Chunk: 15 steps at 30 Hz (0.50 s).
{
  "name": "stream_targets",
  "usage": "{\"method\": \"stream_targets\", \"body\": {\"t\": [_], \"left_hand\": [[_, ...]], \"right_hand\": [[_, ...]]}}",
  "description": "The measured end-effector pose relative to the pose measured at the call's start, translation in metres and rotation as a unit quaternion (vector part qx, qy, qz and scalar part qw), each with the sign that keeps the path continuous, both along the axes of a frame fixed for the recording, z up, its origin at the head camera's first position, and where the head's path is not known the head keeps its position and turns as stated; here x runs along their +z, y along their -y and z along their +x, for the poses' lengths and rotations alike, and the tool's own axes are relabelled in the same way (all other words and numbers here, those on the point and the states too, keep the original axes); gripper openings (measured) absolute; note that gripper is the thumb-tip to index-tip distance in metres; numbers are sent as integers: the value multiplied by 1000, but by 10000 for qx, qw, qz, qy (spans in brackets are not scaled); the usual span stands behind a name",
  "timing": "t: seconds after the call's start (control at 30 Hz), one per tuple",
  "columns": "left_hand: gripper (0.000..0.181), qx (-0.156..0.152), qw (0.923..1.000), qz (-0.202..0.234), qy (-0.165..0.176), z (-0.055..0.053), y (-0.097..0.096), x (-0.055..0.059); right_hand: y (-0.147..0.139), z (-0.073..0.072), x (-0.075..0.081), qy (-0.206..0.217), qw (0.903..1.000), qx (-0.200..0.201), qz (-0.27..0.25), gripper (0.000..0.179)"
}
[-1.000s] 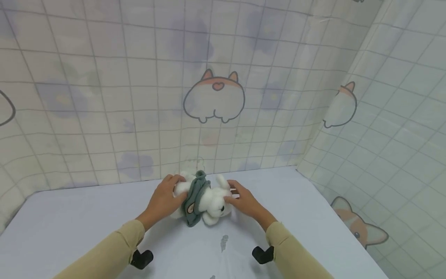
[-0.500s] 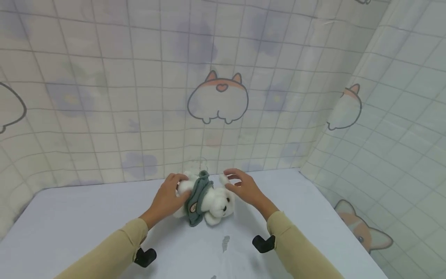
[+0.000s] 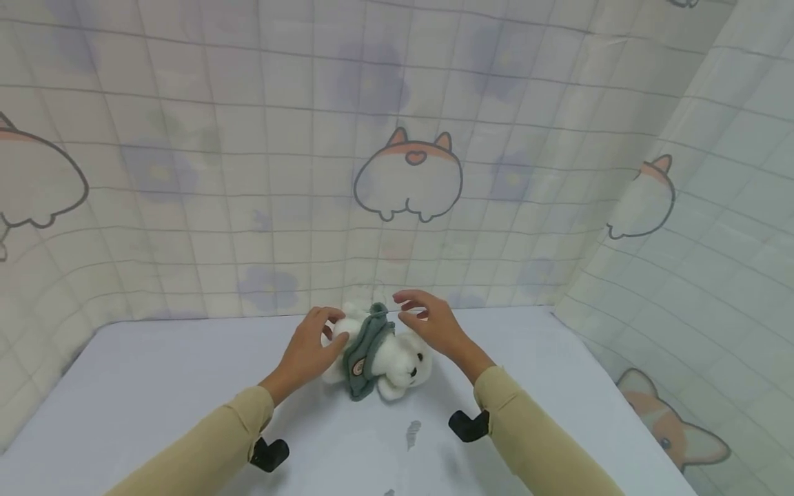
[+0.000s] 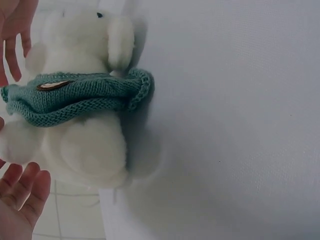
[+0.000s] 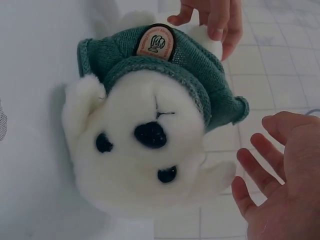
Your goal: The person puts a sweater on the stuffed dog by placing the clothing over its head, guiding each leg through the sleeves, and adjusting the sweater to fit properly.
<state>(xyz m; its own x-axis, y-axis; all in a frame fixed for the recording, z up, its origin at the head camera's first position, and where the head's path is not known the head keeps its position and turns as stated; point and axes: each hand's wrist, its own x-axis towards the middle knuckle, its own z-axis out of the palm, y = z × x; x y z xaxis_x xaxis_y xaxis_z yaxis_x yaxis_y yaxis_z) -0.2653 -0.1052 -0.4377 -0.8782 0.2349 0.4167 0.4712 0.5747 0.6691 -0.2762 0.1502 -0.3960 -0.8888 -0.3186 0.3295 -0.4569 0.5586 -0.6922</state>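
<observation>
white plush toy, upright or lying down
Lying down: in the head view, the white plush toy stretches sideways across the white table, its head to the picture's right and its legs by the left hand.

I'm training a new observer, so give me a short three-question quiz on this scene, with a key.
1. What colour is the sweater on the plush toy?
2. True or false: the toy stands upright on the table.
3. Which hand is nearer the toy's head?

Key:
1. Blue-green.
2. False; it lies down.
3. The right hand; the left hand is at the leg end.
</observation>
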Motion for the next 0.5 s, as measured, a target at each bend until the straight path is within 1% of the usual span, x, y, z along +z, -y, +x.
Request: {"method": "stream_targets", "body": {"t": [0.23, 0.4, 0.5], "left_hand": [[27, 44, 9999, 133, -81, 1, -1, -3], [23, 93, 9994, 303, 98, 2, -1, -1], [23, 151, 9991, 310, 238, 3, -2, 1]], "right_hand": [[13, -4, 5, -127, 9999, -60, 68, 27], [22, -9, 7, -322, 9995, -65, 31, 22], [26, -12, 8, -408, 9991, -58, 71, 20]]}}
